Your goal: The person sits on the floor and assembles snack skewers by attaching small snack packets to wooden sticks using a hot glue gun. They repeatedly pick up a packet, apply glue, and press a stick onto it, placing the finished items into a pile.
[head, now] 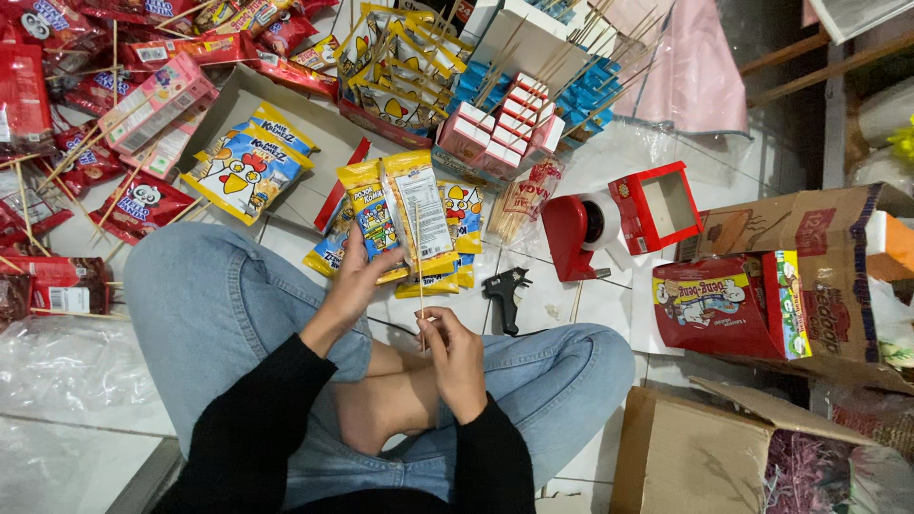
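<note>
Nearest the camera: black sleeves and crossed legs in blue jeans (pixel 219 314), person seated on a white tiled floor (pixel 86 447); a bare foot shows between the knees.

Right hand (pixel 457 357): fingers closed in a narrow pinch on the lower end of a thin wooden skewer (pixel 419 262); skewer stands nearly upright, its upper part lying against the back of a yellow snack packet (pixel 417 214).

Left hand (pixel 357 276): fingers curled about the lower edge of that yellow snack packet, holding it up off the floor; packet shows its pale back panel; whether the skewer is fixed to it, cannot tell.

Beneath and behind the held packet: a fan of similar yellow-and-blue snack packets (pixel 457 228) on the floor, touching one another; left of them, larger yellow packets with a chicken drawing (pixel 243 167) in a shallow cardboard tray (pixel 324 124).

Just right of the right hand: black glue gun (pixel 505 295) on the tiles; beyond it a red tape dispenser (pixel 581 233); a small open red box (pixel 662 205) beside that.

Far edge: packets already on skewers, standing in a group (pixel 400 67); small red-and-white cartons (pixel 500 128) near them.

Right side: brown cardboard cartons (pixel 809 257); a red bag (pixel 714 305) lies against them.
</note>
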